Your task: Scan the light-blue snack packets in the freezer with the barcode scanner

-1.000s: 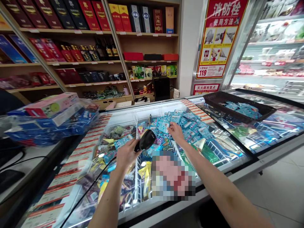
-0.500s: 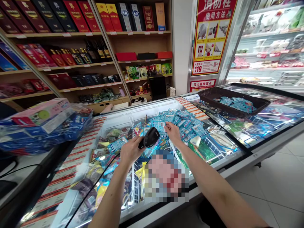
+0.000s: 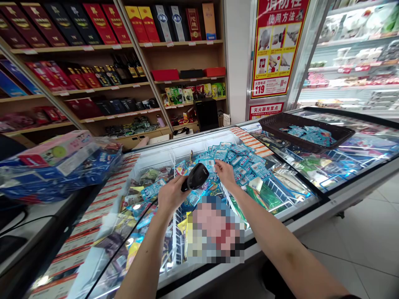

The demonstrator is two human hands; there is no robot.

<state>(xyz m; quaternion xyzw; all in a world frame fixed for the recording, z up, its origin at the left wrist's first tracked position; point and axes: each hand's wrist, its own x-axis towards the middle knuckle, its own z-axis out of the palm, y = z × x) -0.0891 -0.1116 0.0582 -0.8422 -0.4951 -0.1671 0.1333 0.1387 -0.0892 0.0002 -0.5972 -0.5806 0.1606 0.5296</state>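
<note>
A black barcode scanner (image 3: 198,176) with a trailing cable is in my left hand (image 3: 170,194), fingers wrapped round its handle. Its head points toward a light-blue packet (image 3: 208,164) with a white barcode label. My right hand (image 3: 225,173) pinches that packet at its right edge, just above the heap. Many similar blue packets (image 3: 245,162) lie piled behind and to the right of it on the goods in the freezer. To the left of the scanner, another blue packet (image 3: 153,190) rests by itself on other bags.
Wire baskets (image 3: 178,238) divide the chest freezer's bagged goods. A dark brown tray (image 3: 271,124) with several blue packets stands at the back right. Plastic-wrapped boxes (image 3: 59,174) sit on the left. Shelves (image 3: 181,43) line the back wall. A blurred patch covers the front middle.
The scanner head has risen slightly. The packet in my right hand stays almost in place, and the view has shifted a little.
</note>
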